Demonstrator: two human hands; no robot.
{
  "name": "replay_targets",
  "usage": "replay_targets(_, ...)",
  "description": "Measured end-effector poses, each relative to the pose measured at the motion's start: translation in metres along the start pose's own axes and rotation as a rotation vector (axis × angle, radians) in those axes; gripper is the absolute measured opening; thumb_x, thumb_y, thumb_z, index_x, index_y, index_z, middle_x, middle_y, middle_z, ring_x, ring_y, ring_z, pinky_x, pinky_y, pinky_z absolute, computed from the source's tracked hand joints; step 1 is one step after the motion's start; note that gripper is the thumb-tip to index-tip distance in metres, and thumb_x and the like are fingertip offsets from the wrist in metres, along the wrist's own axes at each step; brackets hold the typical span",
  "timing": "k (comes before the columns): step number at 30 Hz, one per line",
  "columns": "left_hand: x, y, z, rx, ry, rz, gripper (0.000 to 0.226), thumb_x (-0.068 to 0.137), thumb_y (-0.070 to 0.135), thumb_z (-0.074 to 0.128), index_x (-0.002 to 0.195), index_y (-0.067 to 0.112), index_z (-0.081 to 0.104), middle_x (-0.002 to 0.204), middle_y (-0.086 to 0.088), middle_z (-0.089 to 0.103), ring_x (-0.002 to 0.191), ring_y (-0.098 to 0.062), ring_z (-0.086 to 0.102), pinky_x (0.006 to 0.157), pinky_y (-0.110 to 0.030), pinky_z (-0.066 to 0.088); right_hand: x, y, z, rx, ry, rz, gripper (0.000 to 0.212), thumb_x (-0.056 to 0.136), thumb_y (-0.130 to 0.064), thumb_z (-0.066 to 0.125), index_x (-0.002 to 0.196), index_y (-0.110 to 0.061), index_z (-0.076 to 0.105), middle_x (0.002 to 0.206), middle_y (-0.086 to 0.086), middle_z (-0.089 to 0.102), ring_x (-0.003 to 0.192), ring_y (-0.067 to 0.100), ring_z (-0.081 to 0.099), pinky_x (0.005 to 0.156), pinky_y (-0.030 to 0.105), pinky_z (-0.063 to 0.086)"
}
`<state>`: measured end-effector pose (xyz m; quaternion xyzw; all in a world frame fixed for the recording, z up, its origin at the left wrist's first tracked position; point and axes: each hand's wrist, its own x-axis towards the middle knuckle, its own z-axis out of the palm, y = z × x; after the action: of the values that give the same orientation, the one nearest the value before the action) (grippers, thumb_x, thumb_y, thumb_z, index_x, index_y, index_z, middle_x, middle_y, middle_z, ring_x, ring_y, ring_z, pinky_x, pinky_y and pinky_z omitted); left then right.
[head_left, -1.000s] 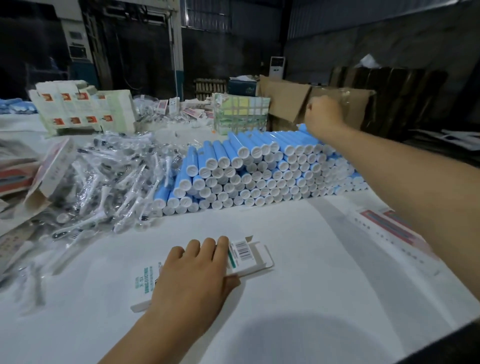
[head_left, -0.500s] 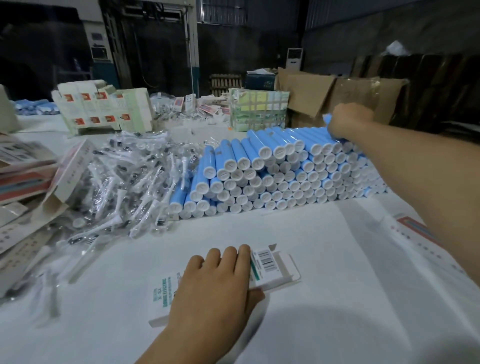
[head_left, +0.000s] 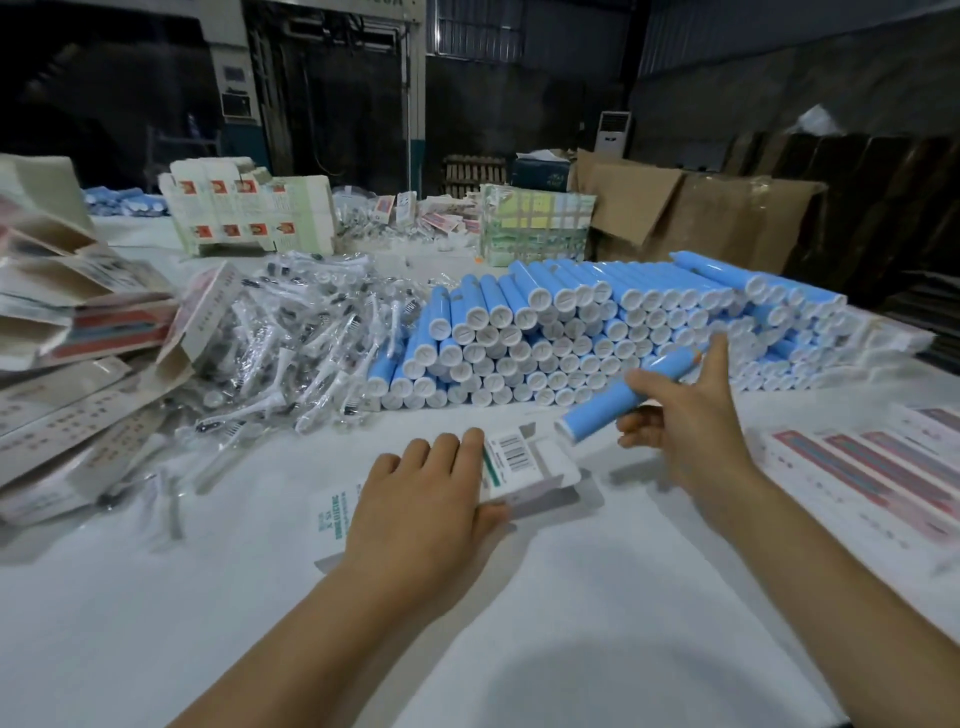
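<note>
My left hand (head_left: 415, 512) lies flat on a long white carton (head_left: 524, 465) with a barcode, pinning it to the white table (head_left: 597, 597); the thumb tucks against the carton's near side. The carton's right end flap stands open. My right hand (head_left: 691, 431) holds one blue tube (head_left: 618, 397) with a white cap, tilted, its capped end just above the carton's open end. Behind lies a big stack of blue tubes (head_left: 597, 332), caps facing me.
A heap of bagged toothbrush heads (head_left: 291, 343) lies to the left of the stack. Folded cartons (head_left: 67, 332) pile up at the far left, flat printed cartons (head_left: 872, 467) at the right. Boxes (head_left: 249, 213) and brown cardboard (head_left: 701, 213) stand at the back.
My right hand has come back from the far top of the stack, now holding one blue tube near the carton's open end. The left hand has stayed on the carton.
</note>
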<state>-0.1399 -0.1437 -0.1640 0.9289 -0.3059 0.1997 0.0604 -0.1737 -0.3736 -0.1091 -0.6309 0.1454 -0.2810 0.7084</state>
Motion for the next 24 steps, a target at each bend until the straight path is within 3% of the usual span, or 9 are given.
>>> replay_targets(3,-0.001,-0.002,-0.002,0.003,-0.011,-0.021,0.073,0.09,0.066,0.028,0.146,0.022,0.017,0.134,0.004,0.041,0.116,-0.022,0.041,0.089,-0.036,0.031,-0.016,0.026,0.008,0.096,0.046,0.021,0.087,0.087,-0.002,0.061,0.146,-0.039,0.01,0.076,0.013,0.063,0.039,0.019,0.056,0.041,0.028,0.049)
replay_targets(8,-0.003,-0.005,-0.001,0.03,-0.024,-0.022,0.072,0.091,0.067,0.025,0.145,0.021,0.014,0.133,0.004,0.04,0.114,-0.023,0.04,0.087,-0.036,0.029,-0.028,0.045,0.017,0.069,0.02,-0.062,0.063,0.087,-0.002,0.062,0.128,-0.035,0.028,0.06,0.003,0.065,0.042,0.018,0.058,0.043,0.028,0.05)
replay_targets(10,-0.003,-0.005,0.0,0.03,-0.021,-0.022,0.073,0.091,0.068,0.025,0.145,0.021,0.014,0.133,0.004,0.04,0.114,-0.023,0.04,0.087,-0.036,0.029,-0.033,0.051,0.018,0.084,-0.044,-0.047,0.043,0.089,-0.001,0.059,0.121,-0.026,0.044,0.057,0.003,0.063,0.04,0.017,0.053,0.04,0.027,0.047)
replay_targets(12,-0.003,-0.005,-0.001,0.029,-0.02,-0.031,0.073,0.091,0.067,0.026,0.146,0.02,0.015,0.133,0.003,0.041,0.114,-0.023,0.04,0.087,-0.036,0.028,-0.037,0.053,0.019,0.026,-0.111,-0.015,0.015,0.093,-0.01,0.055,0.1,-0.018,0.066,0.053,0.008,0.058,0.036,0.016,0.046,0.035,0.021,0.037)
replay_targets(15,-0.003,-0.006,-0.001,0.027,-0.021,-0.039,0.072,0.091,0.066,0.028,0.145,0.02,0.017,0.131,0.003,0.041,0.113,-0.023,0.04,0.086,-0.036,0.028,-0.037,0.058,0.02,-0.093,-0.131,0.076,0.042,0.097,-0.028,0.049,0.066,-0.014,0.073,0.044,0.009,0.049,0.034,0.014,0.039,0.035,0.016,0.027)
replay_targets(20,-0.004,-0.007,-0.004,0.018,-0.006,-0.03,0.07,0.092,0.063,0.033,0.144,0.018,0.021,0.13,0.001,0.044,0.112,-0.025,0.042,0.086,-0.038,0.03,-0.028,0.059,0.018,0.042,-0.051,0.156,0.034,0.094,-0.02,0.053,0.066,-0.008,0.068,0.056,0.002,0.058,0.035,0.013,0.043,0.035,0.018,0.026)
replay_targets(24,-0.004,-0.004,-0.004,-0.011,-0.023,-0.015,0.067,0.093,0.06,0.036,0.142,0.017,0.022,0.13,-0.002,0.045,0.112,-0.026,0.042,0.088,-0.039,0.031,-0.027,0.059,0.016,0.087,-0.029,0.201,0.029,0.094,-0.019,0.053,0.07,-0.006,0.064,0.054,0.002,0.056,0.037,0.012,0.043,0.035,0.019,0.027)
